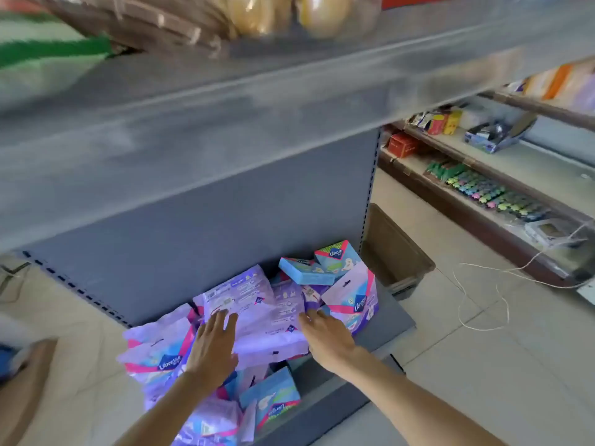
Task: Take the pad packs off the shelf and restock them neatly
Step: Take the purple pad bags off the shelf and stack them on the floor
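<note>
Fingers [222, 318] of left hand [214, 341] straight, slightly spread, flat on big lilac plastic pad pack [260, 320], printed back up, no grip. Fingers [311, 317] of right hand [326, 341] straight too, closer together, laid on same pack's 3 o'clock edge, holding nothing. Both forearms in from 6 o'clock.

Pack at 6 o'clock of frame, tilted, atop jumbled heap of lilac-and-pink pad packs [154, 354] spilling toward 8 o'clock. Another lilac pack with pink stripe and hang hole [352, 299] just beside right hand, at its 2 o'clock, leaning. Two light-blue cardboard pad boxes [306, 272] at 1 o'clock of hands, askew, touching. One more blue pad box [273, 395] at 6 o'clock, between forearms.

All on grey metal bottom shelf [397, 320], against grey back panel [193, 226]. Grey upper shelf [225, 117] across 12 o'clock, blurred. Brown cardboard box [394, 255] on pale tiled floor [483, 365], at 3 o'clock of bottom shelf. Thin white cord [483, 329] looped on floor. Brown-edged side shelves [541, 169] with small goods at 2 o'clock.
</note>
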